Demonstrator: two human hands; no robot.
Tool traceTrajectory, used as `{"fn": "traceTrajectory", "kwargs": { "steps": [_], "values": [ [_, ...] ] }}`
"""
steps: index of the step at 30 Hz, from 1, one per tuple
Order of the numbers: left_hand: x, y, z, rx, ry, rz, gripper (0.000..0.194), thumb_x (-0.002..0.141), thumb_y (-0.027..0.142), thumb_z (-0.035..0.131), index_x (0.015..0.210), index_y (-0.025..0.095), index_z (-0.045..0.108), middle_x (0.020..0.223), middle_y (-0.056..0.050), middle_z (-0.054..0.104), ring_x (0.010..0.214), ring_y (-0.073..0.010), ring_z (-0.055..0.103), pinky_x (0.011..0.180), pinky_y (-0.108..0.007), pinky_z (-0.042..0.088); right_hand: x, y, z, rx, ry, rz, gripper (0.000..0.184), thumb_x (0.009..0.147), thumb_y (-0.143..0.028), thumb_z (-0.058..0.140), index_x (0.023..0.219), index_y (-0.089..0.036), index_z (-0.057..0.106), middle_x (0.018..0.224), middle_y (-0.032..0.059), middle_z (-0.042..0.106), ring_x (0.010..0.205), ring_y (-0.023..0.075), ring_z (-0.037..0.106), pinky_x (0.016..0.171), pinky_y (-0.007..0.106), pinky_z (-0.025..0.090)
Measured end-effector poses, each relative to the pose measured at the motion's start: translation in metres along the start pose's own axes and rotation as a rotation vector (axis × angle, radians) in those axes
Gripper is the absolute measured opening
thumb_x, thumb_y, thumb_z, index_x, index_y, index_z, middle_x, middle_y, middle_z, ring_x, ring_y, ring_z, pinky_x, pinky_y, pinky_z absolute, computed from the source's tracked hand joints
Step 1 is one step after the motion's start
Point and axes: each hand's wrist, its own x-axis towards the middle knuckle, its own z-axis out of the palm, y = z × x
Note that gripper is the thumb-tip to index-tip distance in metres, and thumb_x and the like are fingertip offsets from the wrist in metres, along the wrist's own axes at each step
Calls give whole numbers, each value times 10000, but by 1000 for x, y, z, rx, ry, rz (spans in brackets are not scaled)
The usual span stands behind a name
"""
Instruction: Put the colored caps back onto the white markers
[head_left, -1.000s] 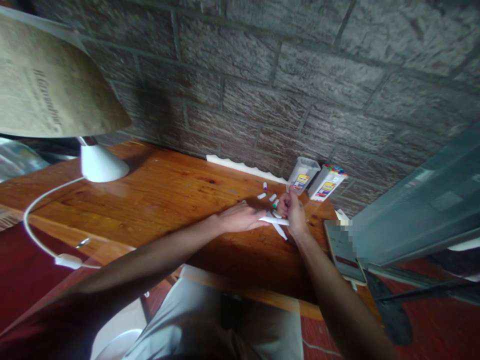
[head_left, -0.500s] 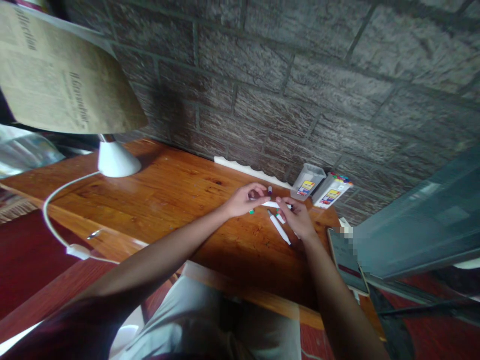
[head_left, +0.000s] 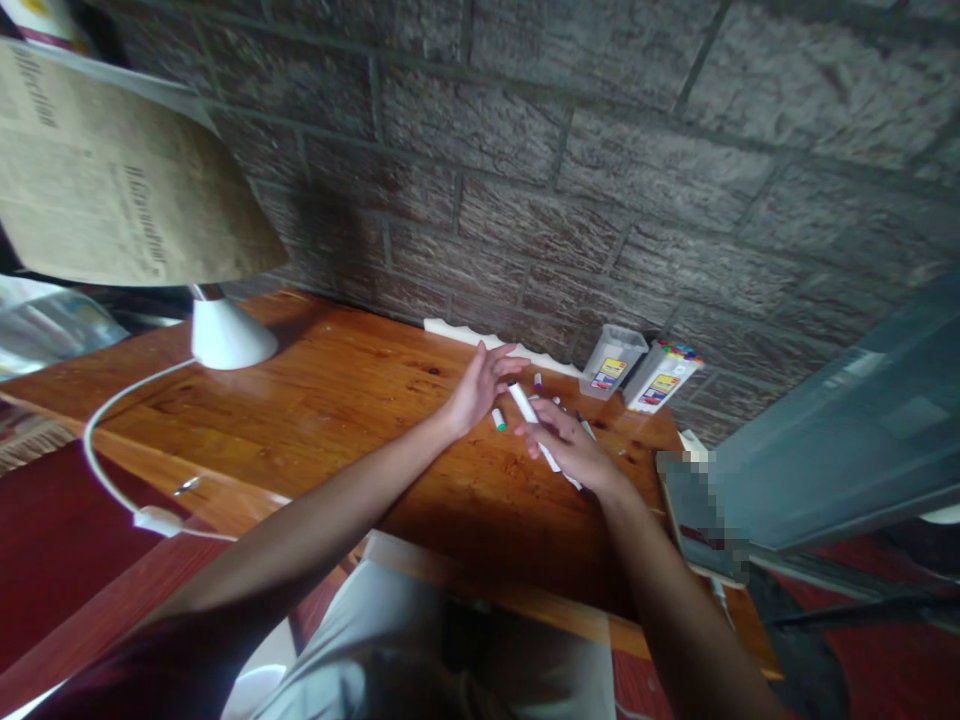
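A white marker [head_left: 526,408] with a dark end is held slantwise in my right hand [head_left: 570,445], fingers closed around its lower half. My left hand [head_left: 480,392] is just left of the marker's dark end, fingers spread and holding nothing. Below it on the table lies a small white cap with a green end [head_left: 499,420]. A cap with a purple end [head_left: 538,381] stands behind the marker. Other white pieces, apparently markers, lie partly hidden under and behind my right hand.
Against the brick wall stand a clear plastic box [head_left: 613,360] and a second box [head_left: 658,378] packed with colourful markers. A white wavy-edged strip [head_left: 480,340] runs along the table's [head_left: 360,370] back. A lamp [head_left: 229,335] is at left, a tablet-like object [head_left: 686,520] at right.
My left hand has let go of the marker and opened, moving slightly left. My right hand has turned the marker from nearly level to slanting. The green-ended cap now lies turned, its green end nearer me.
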Motion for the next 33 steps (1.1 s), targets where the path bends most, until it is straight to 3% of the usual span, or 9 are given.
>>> {"fn": "traceTrajectory", "kwargs": {
  "steps": [3, 6, 8, 11, 15, 18, 22, 29, 33],
  "values": [
    [1, 1, -2, 77, 73, -4, 718, 884, 740, 238, 1175, 170, 561, 1107, -123, 681, 1106, -235, 591, 819, -324, 472, -1, -9, -5, 205, 98, 10, 388, 765, -616, 622, 848, -241, 569, 598, -49, 483, 540, 125, 468, 542, 259, 420],
    [4, 0, -6, 176, 120, 12, 747, 859, 771, 234, 1116, 159, 577, 1014, -121, 694, 1019, -226, 619, 753, -301, 475, -2, -21, -7, 407, 113, 31, 664, 710, -891, 359, 685, -242, 497, 565, -18, 412, 526, 156, 430, 566, 316, 435],
    [4, -2, -8, 225, 134, 21, 754, 850, 780, 243, 1079, 151, 590, 954, -117, 699, 966, -222, 628, 719, -292, 472, -3, -26, -8, 484, 102, 36, 737, 661, -953, 229, 583, -247, 426, 533, -3, 381, 514, 165, 402, 567, 342, 440],
    [4, -6, -8, 290, 141, 37, 740, 847, 776, 274, 1013, 142, 617, 889, -109, 700, 907, -219, 634, 682, -285, 465, -2, -27, -10, 562, 118, 36, 718, 667, -945, 258, 489, -254, 338, 465, -18, 303, 469, 144, 314, 523, 329, 413],
    [3, -12, -8, 383, 125, 69, 689, 856, 741, 340, 942, 127, 641, 832, -98, 689, 829, -205, 625, 651, -277, 456, -1, -24, -16, 730, 127, -23, 677, 710, -856, 356, 422, -253, 245, 391, -63, 155, 402, 101, 147, 418, 282, 265],
    [2, -17, -11, 487, 99, 136, 636, 876, 700, 373, 944, 129, 645, 804, -79, 676, 769, -177, 605, 631, -260, 446, -4, -25, -20, 824, 168, -96, 646, 739, -789, 363, 411, -247, 240, 381, -69, 139, 384, 89, 121, 406, 282, 214],
    [-4, -19, -11, 643, -43, 172, 517, 915, 600, 427, 978, 138, 652, 738, -36, 647, 626, -122, 548, 585, -233, 426, -4, -25, -20, 852, 214, -137, 636, 765, -762, 354, 414, -246, 237, 384, -67, 141, 378, 88, 127, 406, 285, 221],
    [-19, -24, 3, 642, -539, 5, 380, 886, 474, 569, 985, 132, 702, 839, -47, 711, 683, -123, 600, 629, -233, 455, -1, -21, -17, 840, 291, -213, 588, 809, -729, 372, 490, -239, 312, 473, -46, 257, 455, 121, 296, 552, 315, 417],
    [-15, -28, 1, 553, -517, -9, 339, 835, 445, 653, 914, 121, 714, 855, -69, 718, 755, -147, 634, 698, -251, 481, 5, -19, -21, 794, 425, -237, 506, 830, -655, 455, 562, -227, 419, 573, -11, 451, 600, 145, 499, 639, 308, 470]
  ]
}}
